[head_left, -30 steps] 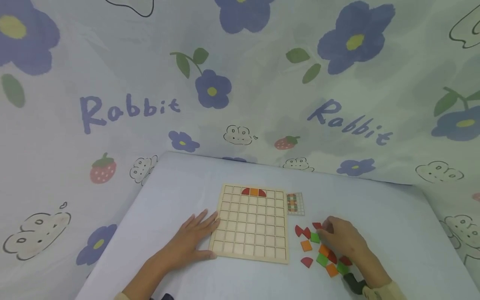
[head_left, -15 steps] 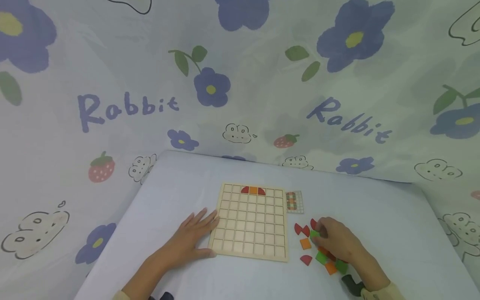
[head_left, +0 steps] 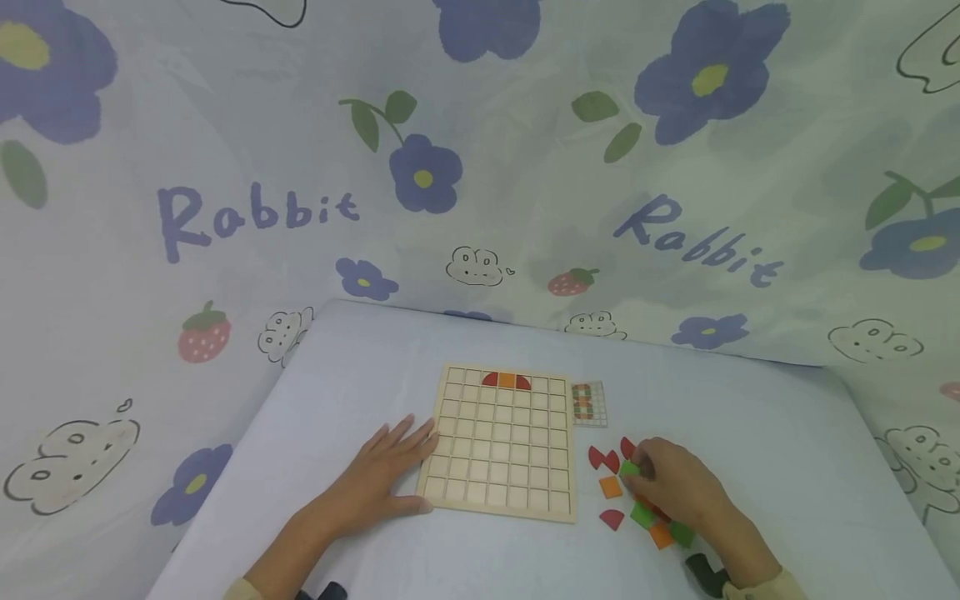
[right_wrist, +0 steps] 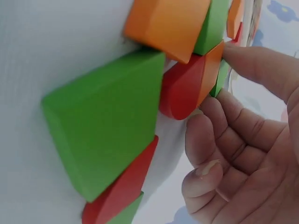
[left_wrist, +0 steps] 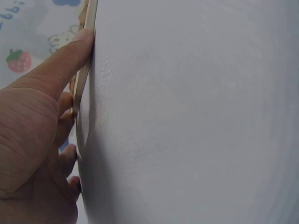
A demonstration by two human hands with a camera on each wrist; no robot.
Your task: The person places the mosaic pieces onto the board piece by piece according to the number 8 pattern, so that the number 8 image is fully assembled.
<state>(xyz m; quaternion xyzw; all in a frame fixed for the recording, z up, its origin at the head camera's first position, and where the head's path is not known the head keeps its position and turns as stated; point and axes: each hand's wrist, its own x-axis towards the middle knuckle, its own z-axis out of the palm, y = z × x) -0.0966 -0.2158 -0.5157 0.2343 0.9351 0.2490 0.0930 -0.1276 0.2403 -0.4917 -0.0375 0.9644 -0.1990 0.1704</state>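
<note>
My left hand point(head_left: 386, 479) lies with spread fingers against the left edge of a wooden grid board point(head_left: 487, 454); in the left wrist view its thumb point(left_wrist: 77, 49) touches the board's side. Set in the board's far row are an orange square point(head_left: 507, 381) between two red quarter-circle pieces point(head_left: 490, 382). My right hand point(head_left: 678, 479) reaches into the loose pieces, thumb and index finger pinching a green square block point(head_left: 628, 469). In the right wrist view an orange block point(right_wrist: 211, 70) and a rounded red block point(right_wrist: 182, 88) lie close before those fingers.
Beside the board's right edge lies a pattern card point(head_left: 588, 404). Red fan-shaped pieces point(head_left: 612, 519), an orange square point(head_left: 611, 487) and several more blocks lie scattered around the right hand. A patterned curtain point(head_left: 480, 167) hangs behind the table point(head_left: 375, 350).
My right hand has shifted slightly onto the green square, and the red piece beside it has turned and moved a little left. The left hand and board stay put.
</note>
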